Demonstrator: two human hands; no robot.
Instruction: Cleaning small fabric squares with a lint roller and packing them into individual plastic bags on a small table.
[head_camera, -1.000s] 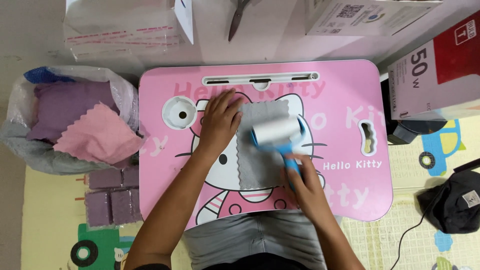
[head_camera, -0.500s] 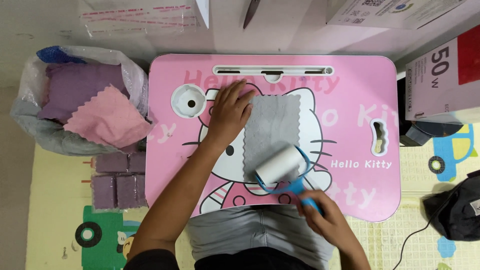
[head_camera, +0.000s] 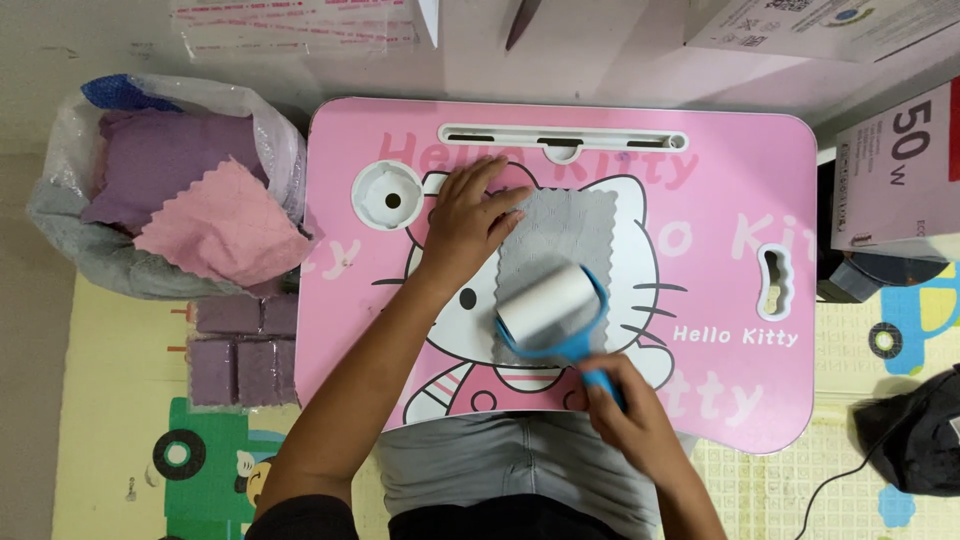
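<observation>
1. A pink lap table (head_camera: 720, 180) printed with a white cartoon cat stands over a pale play mat (head_camera: 120, 400) patterned with vehicles, seen from above; cardboard boxes (head_camera: 890, 170) line the far and right edges of the view
2. A grey cloth (head_camera: 558, 235) with zigzag-cut edges lies flat near the middle of the tabletop, over the cat's face
3. The person's left hand (head_camera: 470, 225) rests palm down on the table, fingers spread and flat, fingertips pressing the cloth's left edge
4. The right hand (head_camera: 625, 415) is closed around the blue handle of a lint roller (head_camera: 550, 305), whose white drum sits on the near end of the cloth, tilted slightly across it
5. A round cup recess (head_camera: 388, 195) is set in the table just left of the left hand, and a long slot (head_camera: 562, 138) runs along the far edge
6. Left of the table, a clear plastic bag (head_camera: 70, 210) holds purple and pink cloths, with a pink one (head_camera: 220, 230) draped on top
7. Folded purple cloths (head_camera: 240, 345) lie stacked on the mat beside the table's near-left corner
8. A dark bag (head_camera: 915, 440) lies on the mat at far right
</observation>
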